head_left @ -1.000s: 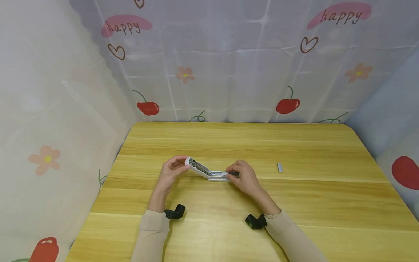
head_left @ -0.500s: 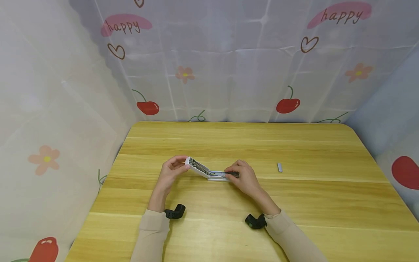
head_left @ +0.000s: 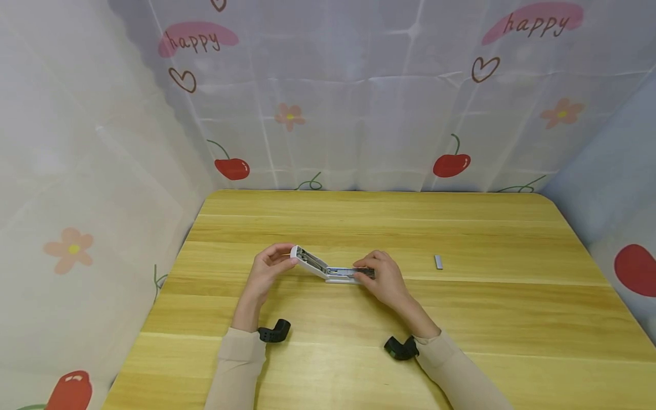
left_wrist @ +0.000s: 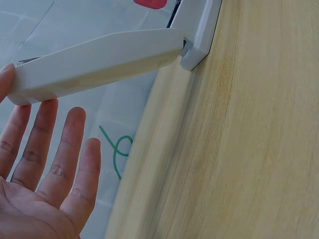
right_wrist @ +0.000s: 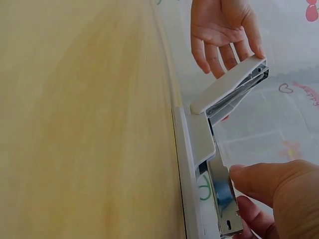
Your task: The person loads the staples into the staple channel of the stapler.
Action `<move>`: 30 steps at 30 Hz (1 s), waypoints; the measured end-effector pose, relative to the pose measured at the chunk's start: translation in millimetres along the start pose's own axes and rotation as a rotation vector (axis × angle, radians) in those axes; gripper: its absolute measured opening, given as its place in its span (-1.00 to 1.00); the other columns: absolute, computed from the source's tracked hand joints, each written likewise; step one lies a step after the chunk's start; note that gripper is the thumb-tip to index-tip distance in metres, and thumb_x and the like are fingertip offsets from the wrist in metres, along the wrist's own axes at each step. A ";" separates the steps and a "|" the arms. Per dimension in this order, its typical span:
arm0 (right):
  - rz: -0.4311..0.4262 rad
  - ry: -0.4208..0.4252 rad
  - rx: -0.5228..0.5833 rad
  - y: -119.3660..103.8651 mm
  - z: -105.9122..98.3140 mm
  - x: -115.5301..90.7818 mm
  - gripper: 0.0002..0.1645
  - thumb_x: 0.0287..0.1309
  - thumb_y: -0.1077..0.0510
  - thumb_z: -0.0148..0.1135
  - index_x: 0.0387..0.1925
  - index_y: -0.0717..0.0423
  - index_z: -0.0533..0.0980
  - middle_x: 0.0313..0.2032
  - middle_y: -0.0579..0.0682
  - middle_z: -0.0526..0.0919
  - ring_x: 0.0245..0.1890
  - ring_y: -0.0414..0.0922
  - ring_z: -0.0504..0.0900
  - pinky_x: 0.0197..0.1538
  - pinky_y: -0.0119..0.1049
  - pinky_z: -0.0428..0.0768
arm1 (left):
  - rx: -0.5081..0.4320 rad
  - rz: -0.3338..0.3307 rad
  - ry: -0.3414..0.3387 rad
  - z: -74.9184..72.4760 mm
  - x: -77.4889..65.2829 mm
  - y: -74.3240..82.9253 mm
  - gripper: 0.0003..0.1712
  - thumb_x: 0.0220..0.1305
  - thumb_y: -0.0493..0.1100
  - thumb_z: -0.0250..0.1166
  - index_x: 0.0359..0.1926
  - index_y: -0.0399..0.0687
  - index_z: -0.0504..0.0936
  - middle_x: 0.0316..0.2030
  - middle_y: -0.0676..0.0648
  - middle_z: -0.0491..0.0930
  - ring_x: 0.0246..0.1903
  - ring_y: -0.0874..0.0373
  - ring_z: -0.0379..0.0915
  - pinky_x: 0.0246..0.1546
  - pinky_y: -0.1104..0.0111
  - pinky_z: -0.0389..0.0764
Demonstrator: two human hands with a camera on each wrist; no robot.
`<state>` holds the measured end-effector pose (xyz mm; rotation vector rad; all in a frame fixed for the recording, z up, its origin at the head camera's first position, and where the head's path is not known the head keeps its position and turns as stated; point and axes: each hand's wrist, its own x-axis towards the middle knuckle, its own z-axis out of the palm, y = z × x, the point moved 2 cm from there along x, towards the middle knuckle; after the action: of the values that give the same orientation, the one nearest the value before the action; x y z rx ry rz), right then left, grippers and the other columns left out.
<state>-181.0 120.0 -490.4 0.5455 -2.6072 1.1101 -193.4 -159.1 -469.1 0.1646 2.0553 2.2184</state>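
A white stapler (head_left: 314, 267) lies opened out on the table, its top cover tilted up to the left. My left hand (head_left: 266, 269) pinches the raised end of the cover between thumb and fingertips; the ring and little fingers stay off it in the left wrist view. Over the flat part, my right hand (head_left: 385, 276) pinches the metal staple channel (right_wrist: 222, 191) between thumb and fingers. The channel's right end is partly covered by that hand in the head view. Right of it lies a small grey strip of staples (head_left: 438, 262).
The wooden table (head_left: 328, 228) ends at a patterned curtain (head_left: 359, 114) behind and at the sides. Black wrist cameras are strapped below both hands, near the beige sleeves (head_left: 241, 353).
My right fingertips shift very slightly along the staple channel. The left hand, the raised cover and the staple strip stay in place.
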 end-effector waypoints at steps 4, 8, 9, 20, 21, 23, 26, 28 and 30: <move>0.022 0.050 0.019 0.5 -5.9 -2.3 -0.74 0.02 0.20 0.47 -0.19 0.16 0.71 -0.30 0.01 0.64 -0.25 -0.06 0.55 -0.20 -0.16 0.52 | -0.002 0.005 -0.013 0.4 0.8 -1.1 -0.58 0.21 -0.39 0.31 0.10 -0.40 0.50 -0.15 0.14 0.62 -0.10 0.18 0.54 -0.04 0.37 0.64; 0.053 0.118 0.043 4.0 -16.5 -5.0 -0.71 0.01 0.24 0.47 -0.16 0.19 0.69 -0.31 0.04 0.64 -0.26 -0.03 0.53 -0.21 -0.13 0.52 | -0.009 0.007 -0.017 1.4 1.4 -1.9 -0.58 0.20 -0.39 0.32 0.09 -0.37 0.51 -0.15 0.14 0.61 -0.10 0.19 0.53 -0.06 0.39 0.64; 0.060 0.133 0.040 5.8 -19.5 -6.1 -0.70 0.01 0.25 0.47 -0.15 0.20 0.69 -0.30 0.04 0.65 -0.26 -0.03 0.53 -0.21 -0.13 0.52 | -0.009 0.007 -0.015 1.5 1.3 -1.8 -0.58 0.20 -0.39 0.32 0.09 -0.38 0.51 -0.15 0.13 0.61 -0.10 0.19 0.53 -0.06 0.39 0.64; 0.126 0.310 -0.017 41.2 -59.6 -23.6 -0.65 -0.03 0.35 0.46 -0.12 0.29 0.64 -0.28 0.18 0.64 -0.29 0.07 0.54 -0.21 -0.15 0.44 | -0.005 0.001 0.004 0.2 0.3 -1.6 -0.57 0.21 -0.40 0.31 0.10 -0.43 0.48 -0.15 0.12 0.61 -0.09 0.16 0.53 -0.04 0.35 0.64; 0.135 0.326 -0.025 44.9 -63.4 -25.1 -0.64 -0.04 0.36 0.46 -0.12 0.31 0.64 -0.29 0.20 0.64 -0.30 0.08 0.54 -0.22 -0.16 0.43 | -0.004 -0.001 0.005 0.3 0.2 -1.4 -0.57 0.21 -0.40 0.30 0.11 -0.43 0.48 -0.15 0.12 0.61 -0.09 0.17 0.53 -0.04 0.36 0.64; 0.152 0.356 -0.050 51.8 -71.4 -27.8 -0.63 -0.05 0.36 0.46 -0.12 0.33 0.63 -0.30 0.22 0.65 -0.32 0.10 0.55 -0.25 -0.17 0.44 | -0.003 -0.003 0.005 0.2 0.3 -1.6 -0.56 0.21 -0.41 0.30 0.11 -0.44 0.48 -0.15 0.13 0.62 -0.10 0.19 0.54 -0.04 0.37 0.64; 0.206 0.384 -0.087 61.6 -82.9 -32.5 -0.63 -0.02 0.35 0.44 -0.10 0.35 0.62 -0.31 0.24 0.65 -0.35 0.11 0.54 -0.29 -0.20 0.41 | 0.000 -0.002 0.004 -0.2 0.9 -2.2 -0.56 0.21 -0.40 0.31 0.11 -0.43 0.48 -0.15 0.14 0.62 -0.11 0.22 0.54 -0.04 0.37 0.64; 0.257 0.390 -0.107 67.5 -89.9 -35.5 -0.63 0.01 0.33 0.42 -0.08 0.36 0.61 -0.30 0.25 0.65 -0.35 0.12 0.53 -0.29 -0.21 0.39 | 0.001 -0.001 0.004 -0.4 1.1 -2.5 -0.56 0.21 -0.40 0.31 0.11 -0.42 0.48 -0.15 0.14 0.62 -0.11 0.22 0.55 -0.04 0.36 0.64; 0.325 0.389 -0.116 72.8 -95.8 -38.6 -0.63 0.05 0.30 0.40 -0.06 0.36 0.60 -0.28 0.25 0.64 -0.34 0.12 0.53 -0.27 -0.21 0.38 | 0.001 -0.002 0.004 -0.4 1.0 -2.4 -0.57 0.21 -0.39 0.32 0.10 -0.41 0.49 -0.15 0.13 0.62 -0.11 0.22 0.55 -0.04 0.36 0.64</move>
<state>-169.7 245.8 -486.3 -0.1189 -2.4383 1.0205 -194.5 -159.1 -471.6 0.1583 2.0581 2.2190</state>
